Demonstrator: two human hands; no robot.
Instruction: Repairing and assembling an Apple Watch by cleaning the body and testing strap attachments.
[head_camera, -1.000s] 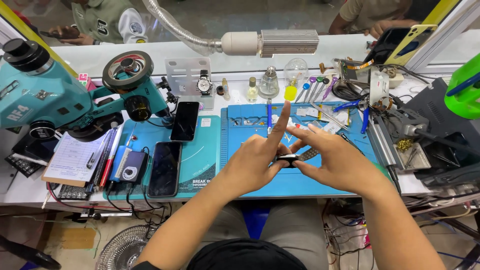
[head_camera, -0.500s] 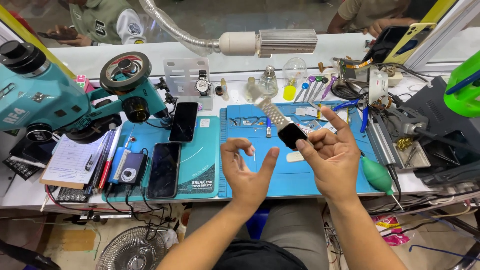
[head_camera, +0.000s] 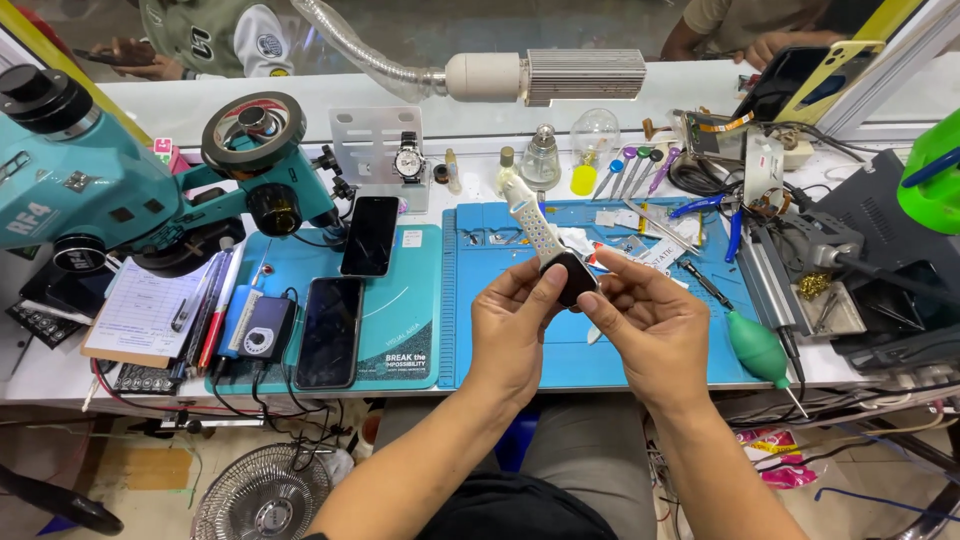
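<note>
A smartwatch (head_camera: 573, 277) with a dark square body and a white perforated strap (head_camera: 528, 221) is held up over the blue work mat (head_camera: 600, 350). My left hand (head_camera: 513, 325) pinches its left side with thumb and fingertips. On the right side of the watch body my right hand (head_camera: 648, 325) grips with fingers curled round it. The strap sticks up and away from me.
Two dark phones (head_camera: 327, 331) (head_camera: 370, 235) lie on a teal mat (head_camera: 400, 320) to the left, beside a teal microscope (head_camera: 110, 185). Tweezers, screwdrivers (head_camera: 630, 172), a green air blower (head_camera: 757, 347) and bottles crowd the bench back and right. A lamp (head_camera: 545, 72) hangs overhead. Other people sit behind.
My left hand, which was open and apart half a second ago, has come back onto the watch. Both hands now hold it slightly lower and nearer me.
</note>
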